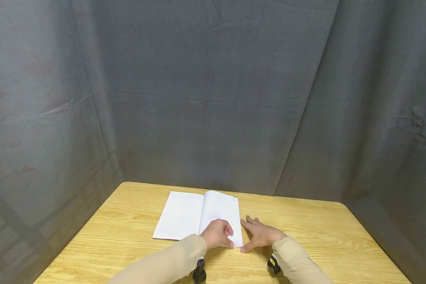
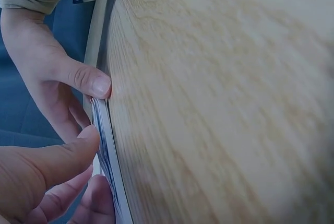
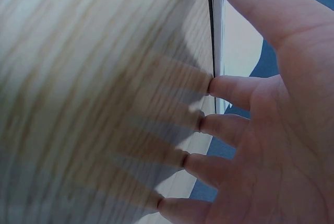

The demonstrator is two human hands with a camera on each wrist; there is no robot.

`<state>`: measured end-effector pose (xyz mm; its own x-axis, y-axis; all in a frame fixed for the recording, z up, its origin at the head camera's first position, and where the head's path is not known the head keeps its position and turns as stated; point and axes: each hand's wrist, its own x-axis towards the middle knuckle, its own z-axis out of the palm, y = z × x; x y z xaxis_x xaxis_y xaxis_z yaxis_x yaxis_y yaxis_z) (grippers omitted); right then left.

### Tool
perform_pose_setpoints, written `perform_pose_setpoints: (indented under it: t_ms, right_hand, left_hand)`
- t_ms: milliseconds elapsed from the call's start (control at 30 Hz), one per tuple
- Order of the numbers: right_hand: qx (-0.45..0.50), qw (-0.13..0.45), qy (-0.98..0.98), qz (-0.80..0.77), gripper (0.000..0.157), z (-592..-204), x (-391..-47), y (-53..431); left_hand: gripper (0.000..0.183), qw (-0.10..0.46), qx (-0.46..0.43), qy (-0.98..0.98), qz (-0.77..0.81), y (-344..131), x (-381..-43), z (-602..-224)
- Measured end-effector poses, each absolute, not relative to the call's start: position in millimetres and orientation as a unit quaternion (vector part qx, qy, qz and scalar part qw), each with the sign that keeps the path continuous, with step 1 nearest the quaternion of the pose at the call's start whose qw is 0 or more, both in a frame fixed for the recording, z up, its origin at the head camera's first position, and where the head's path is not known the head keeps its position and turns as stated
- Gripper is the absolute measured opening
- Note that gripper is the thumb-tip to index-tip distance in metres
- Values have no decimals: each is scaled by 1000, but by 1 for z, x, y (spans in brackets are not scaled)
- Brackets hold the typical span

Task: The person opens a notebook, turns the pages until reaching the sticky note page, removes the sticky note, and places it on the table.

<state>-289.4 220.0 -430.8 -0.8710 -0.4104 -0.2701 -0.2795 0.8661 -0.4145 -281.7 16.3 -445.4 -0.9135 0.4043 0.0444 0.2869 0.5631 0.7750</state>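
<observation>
Touching the page edges of an open notebook, where we could crease a corner.
The notebook lies open on the desk, and its pages on the right side bow up near the fold. Our left hand is at their near outer corner, its fingers curled and the thumb against the page edges; whether any sheet is pinched, we cannot tell. Our right hand has its fingers spread just beside the outer edge, with its thumb at the same corner. From here, we judge, several sheets could come up together, because their edges lie so close. A hard pull could tear the paper, and without support from the right hand the whole notebook might slide.
</observation>
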Motion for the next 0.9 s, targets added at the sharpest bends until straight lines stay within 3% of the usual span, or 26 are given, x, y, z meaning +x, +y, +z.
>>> perform_pose_setpoints:
  t_ms: [533, 900]
  right_hand:
    - [-172, 186, 948, -193, 102, -430, -288, 219]
    - [-171, 182, 949, -190, 101, -430, -288, 219]
  left_hand:
    - [7, 70, 204, 884, 415, 15, -280, -441]
    - [10, 42, 201, 899, 387, 18, -281, -443]
